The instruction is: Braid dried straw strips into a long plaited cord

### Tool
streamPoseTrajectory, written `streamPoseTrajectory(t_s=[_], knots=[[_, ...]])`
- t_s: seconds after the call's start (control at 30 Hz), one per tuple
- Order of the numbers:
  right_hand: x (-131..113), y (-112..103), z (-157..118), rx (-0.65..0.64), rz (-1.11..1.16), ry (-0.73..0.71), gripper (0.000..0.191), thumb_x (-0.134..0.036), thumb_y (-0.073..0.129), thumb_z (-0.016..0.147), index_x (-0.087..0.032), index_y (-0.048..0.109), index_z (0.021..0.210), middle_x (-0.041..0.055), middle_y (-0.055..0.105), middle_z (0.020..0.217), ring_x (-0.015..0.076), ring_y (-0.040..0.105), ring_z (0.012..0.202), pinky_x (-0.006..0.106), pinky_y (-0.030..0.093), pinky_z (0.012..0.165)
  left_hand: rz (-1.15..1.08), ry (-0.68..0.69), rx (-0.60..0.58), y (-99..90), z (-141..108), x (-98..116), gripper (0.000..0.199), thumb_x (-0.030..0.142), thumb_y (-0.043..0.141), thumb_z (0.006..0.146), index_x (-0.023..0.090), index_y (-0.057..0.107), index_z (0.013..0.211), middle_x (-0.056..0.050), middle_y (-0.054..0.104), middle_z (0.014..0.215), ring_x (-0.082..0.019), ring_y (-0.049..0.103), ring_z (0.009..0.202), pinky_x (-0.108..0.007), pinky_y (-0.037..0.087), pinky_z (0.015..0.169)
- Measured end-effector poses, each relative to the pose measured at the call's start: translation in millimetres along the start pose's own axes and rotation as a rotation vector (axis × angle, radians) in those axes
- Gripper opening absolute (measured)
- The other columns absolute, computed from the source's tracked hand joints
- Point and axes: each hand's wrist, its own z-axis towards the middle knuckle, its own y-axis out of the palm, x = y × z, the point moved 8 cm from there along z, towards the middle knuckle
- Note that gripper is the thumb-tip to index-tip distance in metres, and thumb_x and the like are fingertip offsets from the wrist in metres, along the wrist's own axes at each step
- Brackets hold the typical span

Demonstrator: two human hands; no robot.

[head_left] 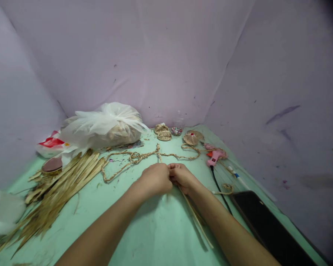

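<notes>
the person's left hand (pixel 157 179) was curled round a braided cord (pixel 158 148) over the middle of the green tabletop (pixel 144 236), its fingertips hidden from me, while the right hand (pixel 182 177) pinched dry strips (pixel 196 218) that trailed toward the near edge. beyond the hands the cord lay looped out to both sides. a pink glue gun (pixel 215 157) rested near the right edge, dried leaves (pixel 63 188) sprawled along the left, and a white plastic bag (pixel 108 127) slumped toward the far left corner.
</notes>
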Motion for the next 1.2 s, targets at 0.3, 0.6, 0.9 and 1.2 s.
streamPoseTrajectory(t_s=[0.3, 0.6, 0.9, 1.2], knots=[[-3, 2, -3, -0.104, 0.016, 0.024, 0.007, -0.016, 0.054, 0.057, -0.014, 0.048, 0.054, -0.0053, 0.047, 0.042, 0.0016, 0.023, 0.031, 0.019, 0.009, 0.034, -0.407, -0.140, -0.173, -5.9, 18, -20, 0.007, 0.011, 0.050, 0.063, 0.008, 0.056, 0.062, -0.001, 0.052, 0.045, -0.008, 0.046, 0.037, -0.018, 0.034, 0.037], [-12, 5, 9, -0.177, -0.306, -0.280, 0.006, -0.016, 0.052, 0.061, -0.015, 0.051, 0.055, -0.0016, 0.054, 0.048, 0.0064, 0.041, 0.044, 0.018, 0.030, 0.045, -0.198, -0.099, -0.085, -6.1, 32, -36, 0.014, 0.015, 0.052, 0.060, 0.013, 0.048, 0.046, 0.004, 0.040, 0.034, -0.006, 0.032, 0.027, -0.019, 0.022, 0.030], [-33, 1, -5, 0.021, -0.805, -0.386, 0.011, -0.020, 0.051, 0.061, -0.015, 0.060, 0.059, 0.0006, 0.056, 0.052, 0.0102, 0.044, 0.050, 0.020, 0.027, 0.045, -0.253, -0.048, 0.031, -9.9, 30, -30, 0.014, 0.008, 0.050, 0.049, 0.014, 0.042, 0.040, 0.006, 0.031, 0.028, -0.004, 0.023, 0.027, -0.018, 0.013, 0.028], [-27, -1, -16, 0.139, -0.770, -0.254, 0.014, -0.015, 0.051, 0.059, -0.016, 0.057, 0.046, 0.0020, 0.049, 0.040, 0.0100, 0.039, 0.041, 0.024, 0.022, 0.042, -0.258, -0.207, 0.118, -4.1, 30, -37, 0.017, 0.010, 0.049, 0.050, 0.016, 0.039, 0.038, 0.004, 0.030, 0.026, -0.006, 0.027, 0.027, -0.019, 0.016, 0.030]])
